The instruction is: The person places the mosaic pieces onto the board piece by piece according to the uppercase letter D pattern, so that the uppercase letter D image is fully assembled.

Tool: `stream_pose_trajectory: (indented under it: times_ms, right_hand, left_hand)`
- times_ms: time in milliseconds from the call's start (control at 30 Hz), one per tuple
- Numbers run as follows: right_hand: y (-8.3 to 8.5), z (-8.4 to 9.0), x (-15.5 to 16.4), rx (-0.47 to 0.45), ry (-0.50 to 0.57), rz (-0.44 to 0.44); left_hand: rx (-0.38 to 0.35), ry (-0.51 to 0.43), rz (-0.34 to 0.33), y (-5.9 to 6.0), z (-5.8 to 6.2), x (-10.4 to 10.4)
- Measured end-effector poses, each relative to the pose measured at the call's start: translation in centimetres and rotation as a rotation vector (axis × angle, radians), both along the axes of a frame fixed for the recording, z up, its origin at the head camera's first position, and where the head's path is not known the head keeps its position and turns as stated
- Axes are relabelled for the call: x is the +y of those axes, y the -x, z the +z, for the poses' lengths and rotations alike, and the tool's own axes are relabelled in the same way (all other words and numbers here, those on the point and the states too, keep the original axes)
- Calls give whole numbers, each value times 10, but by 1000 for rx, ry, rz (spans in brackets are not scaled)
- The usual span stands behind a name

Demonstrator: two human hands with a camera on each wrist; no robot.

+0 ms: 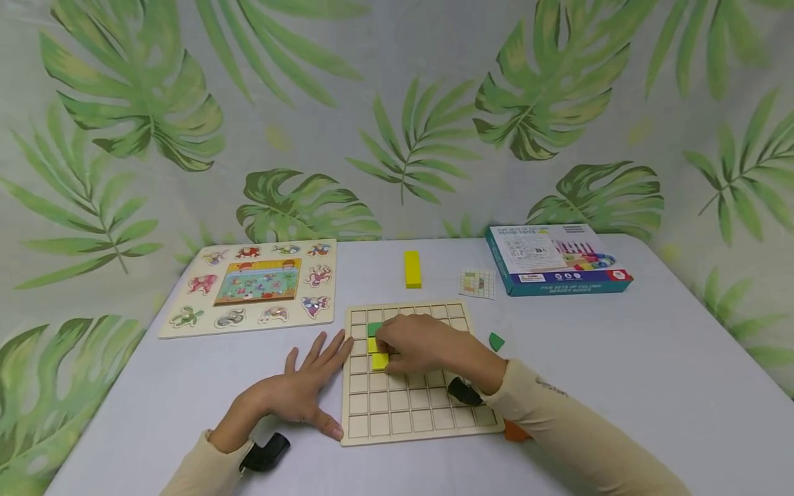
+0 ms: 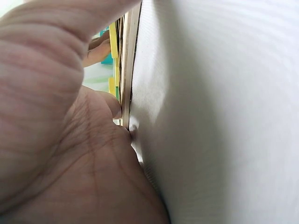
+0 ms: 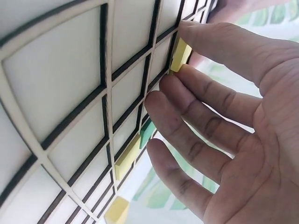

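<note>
A wooden grid board lies on the table, divided into square cells. My right hand is over its upper left part, pinching a yellow block between thumb and index finger. In the right wrist view that yellow block shows between the thumb and index fingertips, while the other fingers bend loosely beside it. Just above it on the board are another yellow block and a green block, both partly covered by the hand. Fingers spread, my left hand rests at the board's left edge, its thumb by the near corner.
Behind the board stand a yellow bar and a small printed pattern card. A sea-animal puzzle board lies back left, a boxed bead set back right. Right of the board are a green quarter-round piece and an orange piece.
</note>
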State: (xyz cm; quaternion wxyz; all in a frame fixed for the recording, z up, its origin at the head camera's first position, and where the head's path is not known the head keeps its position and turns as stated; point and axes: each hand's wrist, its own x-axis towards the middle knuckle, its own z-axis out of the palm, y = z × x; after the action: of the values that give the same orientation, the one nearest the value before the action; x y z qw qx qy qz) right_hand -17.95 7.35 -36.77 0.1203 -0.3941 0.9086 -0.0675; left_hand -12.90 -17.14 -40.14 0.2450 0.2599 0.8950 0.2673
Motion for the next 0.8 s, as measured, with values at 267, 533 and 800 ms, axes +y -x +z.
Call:
stream_pose_trajectory:
  times_ms: [267,533,800]
  right_hand:
    - [-1,-2,-3,-3,6,15]
    - [-2,-2,-4,30,-20,34]
    - [-3,-3,-5,47,-23,20]
  left_hand:
    - [0,6,2,0,0,0]
    - [3,7,4,-1,1,0]
    - [9,6,6,-1,1,1]
